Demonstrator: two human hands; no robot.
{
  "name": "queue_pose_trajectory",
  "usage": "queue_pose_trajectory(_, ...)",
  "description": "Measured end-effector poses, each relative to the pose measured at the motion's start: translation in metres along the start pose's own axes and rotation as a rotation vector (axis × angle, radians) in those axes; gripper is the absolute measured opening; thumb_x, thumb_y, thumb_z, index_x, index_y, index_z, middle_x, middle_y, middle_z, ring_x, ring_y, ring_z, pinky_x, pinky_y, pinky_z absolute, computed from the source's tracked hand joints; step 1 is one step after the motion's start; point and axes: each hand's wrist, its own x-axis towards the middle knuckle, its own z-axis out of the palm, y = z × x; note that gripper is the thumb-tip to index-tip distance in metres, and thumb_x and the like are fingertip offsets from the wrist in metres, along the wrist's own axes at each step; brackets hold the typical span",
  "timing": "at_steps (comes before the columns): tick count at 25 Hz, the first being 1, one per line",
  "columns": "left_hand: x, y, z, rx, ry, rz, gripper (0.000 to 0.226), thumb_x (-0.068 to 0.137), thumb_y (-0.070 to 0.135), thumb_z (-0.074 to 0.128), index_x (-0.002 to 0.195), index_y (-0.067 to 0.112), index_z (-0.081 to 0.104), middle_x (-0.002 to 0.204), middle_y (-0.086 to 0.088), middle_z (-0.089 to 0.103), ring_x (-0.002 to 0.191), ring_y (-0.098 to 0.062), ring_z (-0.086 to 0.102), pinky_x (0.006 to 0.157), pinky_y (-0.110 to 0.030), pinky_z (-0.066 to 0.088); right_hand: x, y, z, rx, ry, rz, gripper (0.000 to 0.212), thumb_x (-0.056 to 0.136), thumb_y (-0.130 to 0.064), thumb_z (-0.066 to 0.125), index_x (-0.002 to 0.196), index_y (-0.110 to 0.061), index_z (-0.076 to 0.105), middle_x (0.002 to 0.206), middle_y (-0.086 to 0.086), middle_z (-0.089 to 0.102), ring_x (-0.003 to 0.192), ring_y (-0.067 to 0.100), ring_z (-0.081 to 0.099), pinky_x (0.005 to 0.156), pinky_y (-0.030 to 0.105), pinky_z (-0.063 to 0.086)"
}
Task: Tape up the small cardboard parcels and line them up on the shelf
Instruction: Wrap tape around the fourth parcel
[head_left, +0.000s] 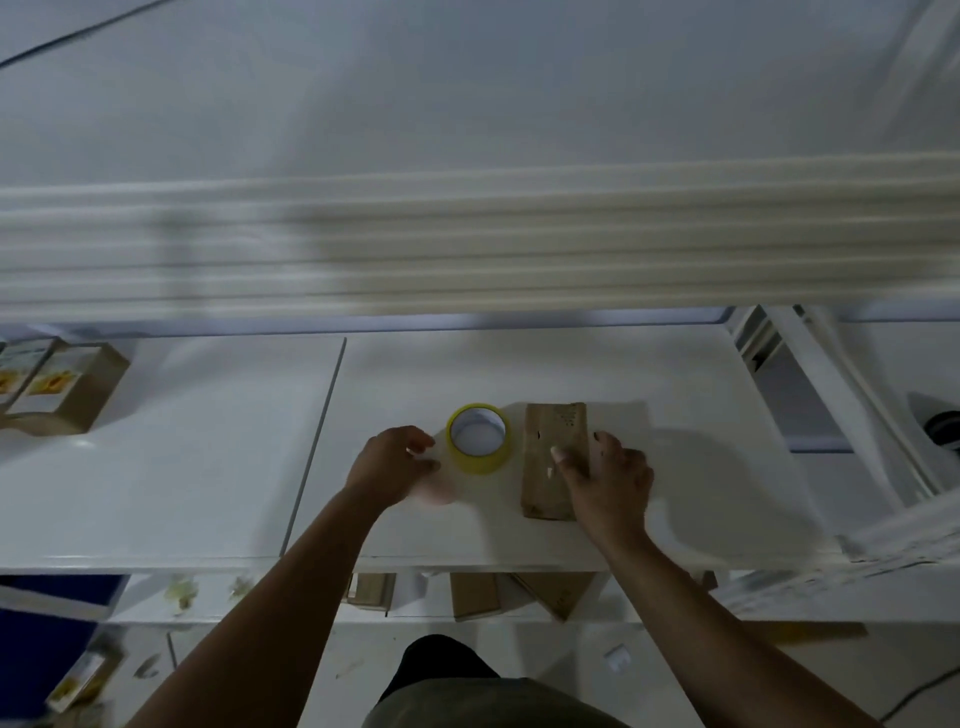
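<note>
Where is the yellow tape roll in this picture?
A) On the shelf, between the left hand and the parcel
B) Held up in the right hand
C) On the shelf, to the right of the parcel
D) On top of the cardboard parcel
A. The yellow tape roll stands on the white shelf, with the left hand on one side and the cardboard parcel on the other; the right hand rests on the parcel.

The tape roll (478, 438) is yellow with a white core, the parcel (550, 457) plain brown cardboard with faint dark print, the shelf (675, 493) white, and the far-left boxes (72, 389) brown with white labels bearing orange-yellow pictures.
</note>
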Motion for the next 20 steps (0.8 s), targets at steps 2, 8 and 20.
queue_pose_trajectory(2, 0.001, -0.004, 0.001, 0.004, 0.032, -0.001, 0.015, 0.089, 0.029, 0.078, 0.103, 0.034, 0.079, 0.099, 0.008, 0.075, 0.091, -0.019, 0.073, 0.075, -0.032, 0.063, -0.007, -0.012, 0.005, -0.14, 0.174, -0.354, 0.058, 0.088, -0.051, 0.073, 0.137, -0.022, 0.062, 0.135, 0.01, 0.055, 0.125, 0.036, 0.046, 0.105, 0.047, 0.039)
queue_pose_trajectory(8, -0.002, -0.01, -0.005, 0.054, 0.142, 0.105, 0.012, 0.095, 0.022, 0.072, 0.1, 0.029, 0.08, 0.087, 0.013, 0.077, 0.083, -0.009, 0.071, 0.065, -0.018, 0.047, 0.007, -0.053, 0.037, -0.632, -0.197, -0.716, 0.042, 0.092, -0.032, 0.063, 0.134, -0.031, 0.063, 0.163, 0.003, 0.036, 0.156, 0.034, 0.02, 0.116, 0.05, 0.024)
queue_pose_trajectory(20, -0.012, 0.097, -0.052, -0.471, 0.027, 0.341, 0.031, 0.084, -0.01, 0.075, 0.085, 0.02, 0.085, 0.082, 0.002, 0.083, 0.073, -0.011, 0.079, 0.069, -0.015, 0.058, 0.066, -0.067, -0.127, -0.029, -0.434, -0.726, 0.041, 0.088, -0.062, 0.063, 0.076, -0.024, 0.057, 0.072, -0.008, 0.057, 0.072, 0.0, 0.055, 0.069, 0.023, 0.041)
